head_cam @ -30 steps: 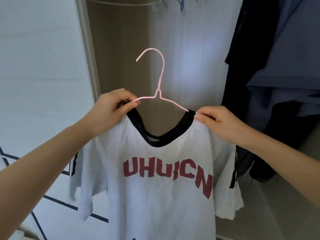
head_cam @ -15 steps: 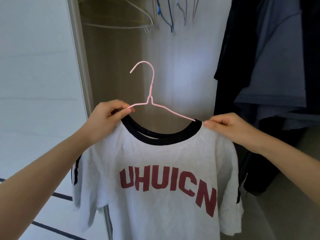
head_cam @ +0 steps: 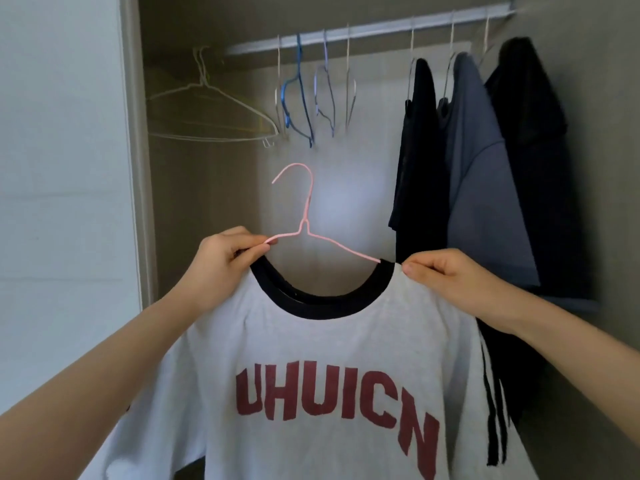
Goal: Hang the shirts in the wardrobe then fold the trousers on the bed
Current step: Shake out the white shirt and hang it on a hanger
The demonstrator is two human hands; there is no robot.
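**Item: white T-shirt** (head_cam: 329,351), black ribbed collar, dark red lettering, black sleeve stripes. It is held up in front of the open wardrobe on a pink wire hanger (head_cam: 305,221) and is not yet on the rail.

**Handling (judged):** Light, soft jersey that is limp and will sag or slide off a thin wire arm if let go unevenly. The hanger is light and springy, with little friction. It is best held at the shoulder seams beside the collar, cloth and wire together, or by the hanger's neck below the hook for the lift to the rail.

**Left hand** (head_cam: 225,268): fingers curled, thumb and forefinger pinching the hanger's bare arm end at the collar edge. Whether that arm is yet inside the shoulder cannot be told.

**Right hand** (head_cam: 450,282): thumb and forefinger pinch the shirt's shoulder just beside the collar, where the other hanger arm runs under the cloth.

**Behind, in the wardrobe:**
- clothes rail (head_cam: 363,29) across the top
- empty white wire hangers (head_cam: 214,109) at its near end
- blue hangers (head_cam: 298,95), with pale ones beside them
- a black shirt (head_cam: 419,150), a grey-blue shirt (head_cam: 485,188) and a second black garment (head_cam: 533,150), all hung

**Change from the earlier frames:** The view has tilted upward, so the rail and its hooks now show where only the hanger bottoms did. Both pinches are unchanged. The hook now stands closer beneath the empty hangers.
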